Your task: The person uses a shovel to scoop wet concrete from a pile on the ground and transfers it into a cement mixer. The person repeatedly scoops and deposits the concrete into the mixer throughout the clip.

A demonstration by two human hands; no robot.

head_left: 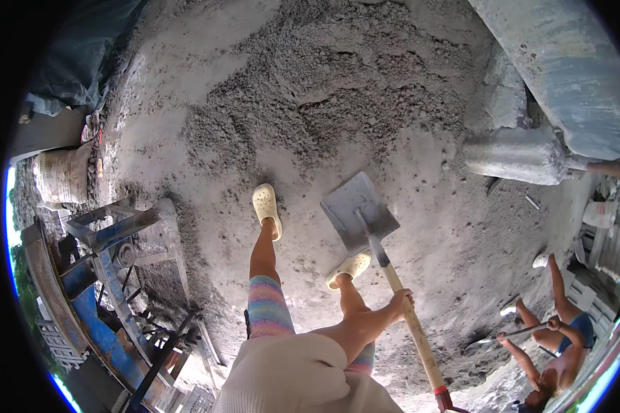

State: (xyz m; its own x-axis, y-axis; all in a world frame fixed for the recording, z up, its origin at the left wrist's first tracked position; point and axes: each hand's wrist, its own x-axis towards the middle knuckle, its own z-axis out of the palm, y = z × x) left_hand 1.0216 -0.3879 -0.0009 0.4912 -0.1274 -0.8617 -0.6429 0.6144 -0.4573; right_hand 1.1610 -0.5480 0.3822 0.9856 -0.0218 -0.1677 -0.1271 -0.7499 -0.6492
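My left hand [399, 303] is closed around the wooden shaft of a shovel [415, 329], my arm reaching across to the right. The square grey metal blade [360, 210] points away from me beside my right shoe, with no load on it. I cannot tell whether it touches the ground. A red grip [442, 398] tops the shaft at the lower edge; my right hand is out of view. Pale clogs are on my feet, the left clog [264, 204] farther forward than the right clog [352, 268]. Ahead lies a broad heap of loose grey, gravelly material [324, 82].
To the left stands a rusty blue metal frame machine [110, 296], with a pale sack [63, 175] beyond it. A dust-covered cylindrical object [517, 156] lies at right, near a big grey sheet [565, 62]. A co-worker [565, 341] at lower right holds a long-handled tool.
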